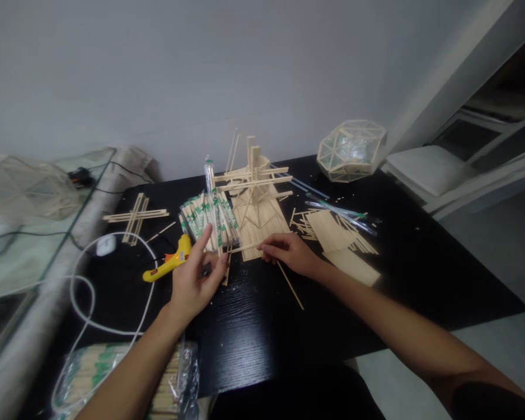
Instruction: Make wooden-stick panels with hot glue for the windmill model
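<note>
Between my two hands a thin wooden chopstick (244, 248) lies almost level. My right hand (289, 252) is closed, its fingertips pinching the chopstick's right part. At the other end, the thumb and a finger of my left hand (195, 273) come together on the tip, while the index finger points up. Just beyond stands a model built of wooden sticks (254, 181), with a crossed upper part and a post, on a flat stick panel (265, 227). Wrapped chopsticks with green print (201, 213) lie behind my left hand. A yellow glue gun (168, 265) is left of that hand.
A crossed stick frame (135, 217) and a white cable (90, 318) lie to the left. Bagged chopsticks (168, 388) sit at the near left. Stick panels (332, 230) and loose sticks lie right. A faceted stick frame (352, 151) stands at the back right of the black table (254, 338).
</note>
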Tool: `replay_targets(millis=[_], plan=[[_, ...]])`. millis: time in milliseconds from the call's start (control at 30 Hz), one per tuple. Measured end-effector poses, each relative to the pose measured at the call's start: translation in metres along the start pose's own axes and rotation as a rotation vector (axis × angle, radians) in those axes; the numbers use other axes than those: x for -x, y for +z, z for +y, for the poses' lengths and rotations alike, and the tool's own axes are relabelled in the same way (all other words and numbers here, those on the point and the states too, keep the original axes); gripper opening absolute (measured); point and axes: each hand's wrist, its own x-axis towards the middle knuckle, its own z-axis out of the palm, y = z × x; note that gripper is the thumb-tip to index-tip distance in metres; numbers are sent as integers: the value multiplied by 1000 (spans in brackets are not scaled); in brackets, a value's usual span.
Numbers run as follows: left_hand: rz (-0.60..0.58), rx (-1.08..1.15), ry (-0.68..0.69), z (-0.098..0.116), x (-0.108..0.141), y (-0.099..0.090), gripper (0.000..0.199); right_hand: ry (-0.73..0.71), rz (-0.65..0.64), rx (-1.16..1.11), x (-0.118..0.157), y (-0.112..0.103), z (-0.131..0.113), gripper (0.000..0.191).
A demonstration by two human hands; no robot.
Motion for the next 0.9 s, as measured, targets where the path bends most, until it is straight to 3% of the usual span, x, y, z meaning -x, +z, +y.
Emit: replay_targets(millis=[233, 367, 467, 733, 900], plan=[[-29, -1, 11, -1, -2, 1, 60, 5, 0, 5, 1, 0, -2, 34], [-159, 43, -89, -3, -2, 1, 43, 13, 1, 11, 1, 0, -2, 35], [-165, 73, -162, -3, -2, 1, 37, 18, 0, 15, 1, 0, -2, 36], [-123, 79, -209, -1, -3, 0, 36, 16, -5, 22, 1, 0, -2, 33], [-57, 79, -245, -4, 0, 0, 60, 11, -9, 19, 1, 0, -2, 32]])
